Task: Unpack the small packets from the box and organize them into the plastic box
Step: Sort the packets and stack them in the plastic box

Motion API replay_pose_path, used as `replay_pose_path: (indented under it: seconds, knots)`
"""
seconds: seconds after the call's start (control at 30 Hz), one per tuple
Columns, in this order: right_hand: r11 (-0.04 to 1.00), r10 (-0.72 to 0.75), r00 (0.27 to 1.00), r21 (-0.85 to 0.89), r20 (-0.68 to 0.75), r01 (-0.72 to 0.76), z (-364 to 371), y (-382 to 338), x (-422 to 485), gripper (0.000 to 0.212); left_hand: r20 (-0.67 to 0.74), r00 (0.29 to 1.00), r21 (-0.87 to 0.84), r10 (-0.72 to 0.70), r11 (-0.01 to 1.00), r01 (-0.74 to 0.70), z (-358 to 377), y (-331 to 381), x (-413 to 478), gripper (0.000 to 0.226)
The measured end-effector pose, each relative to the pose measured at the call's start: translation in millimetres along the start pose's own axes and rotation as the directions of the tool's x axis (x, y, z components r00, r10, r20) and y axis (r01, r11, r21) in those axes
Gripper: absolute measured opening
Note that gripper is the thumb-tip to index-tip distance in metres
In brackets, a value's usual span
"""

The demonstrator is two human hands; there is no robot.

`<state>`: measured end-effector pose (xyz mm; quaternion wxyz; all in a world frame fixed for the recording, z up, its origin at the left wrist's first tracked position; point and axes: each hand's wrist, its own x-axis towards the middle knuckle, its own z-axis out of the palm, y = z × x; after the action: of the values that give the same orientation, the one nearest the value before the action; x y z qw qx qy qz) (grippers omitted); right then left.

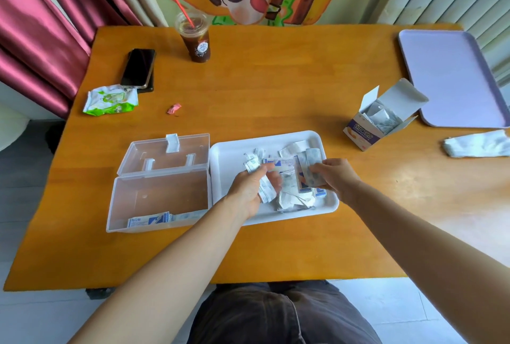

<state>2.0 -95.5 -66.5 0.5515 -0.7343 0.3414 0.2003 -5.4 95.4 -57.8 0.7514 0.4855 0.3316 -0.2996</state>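
A white tray in the middle of the table holds a loose pile of small packets. My left hand is over the tray and grips several packets. My right hand pinches a few upright packets at the tray's right side. The clear plastic box stands open to the left of the tray, lid folded back, with a row of blue-and-white packets along its near wall. The opened cardboard box stands to the right with more packets inside.
A lavender tray lies at the far right, a white cloth near it. An iced drink cup, two stacked phones, a green wrapper and a pink scrap sit at the back left.
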Motion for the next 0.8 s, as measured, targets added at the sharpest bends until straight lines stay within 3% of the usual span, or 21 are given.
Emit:
replay_pose_path:
  seconds: [0.1,0.2,0.3,0.4,0.47,0.57,0.63,0.8]
  knots:
    - [0.969,0.014,0.996,-0.244,-0.084,-0.034,-16,16,8,0.012,0.016,0.998,-0.038,-0.068,0.997,0.068,7,-4,3,0.017]
    - [0.936,-0.115,0.984,-0.345,-0.134,0.062,-15,16,2,0.014,0.031,0.995,-0.049,-0.094,0.994,0.095,9,-4,4,0.021]
    - [0.961,-0.227,0.968,-0.187,-0.107,0.205,-10,6,-3,0.018,0.006,0.997,0.013,-0.074,0.997,0.074,11,-3,6,0.032]
    - [0.983,-0.171,0.966,0.102,0.196,0.154,7,-4,-14,0.015,-0.027,1.0,0.136,0.002,0.991,0.001,13,-7,10,0.027]
    - [0.985,-0.151,0.94,0.125,0.307,0.117,18,-8,-21,0.016,-0.056,0.997,0.162,0.049,0.986,-0.039,14,-9,14,0.022]
    - [0.983,-0.169,0.951,0.114,0.257,0.144,26,-4,-20,0.015,-0.12,0.988,0.177,0.093,0.982,-0.07,12,-10,14,0.006]
    - [0.981,-0.173,0.957,0.123,0.234,0.148,28,1,-17,0.011,-0.088,0.992,0.163,0.089,0.984,-0.074,12,-9,12,0.004]
    - [0.98,-0.162,0.953,0.153,0.256,0.126,32,4,-13,0.012,0.002,0.998,0.11,0.061,0.992,-0.061,12,-6,6,0.02]
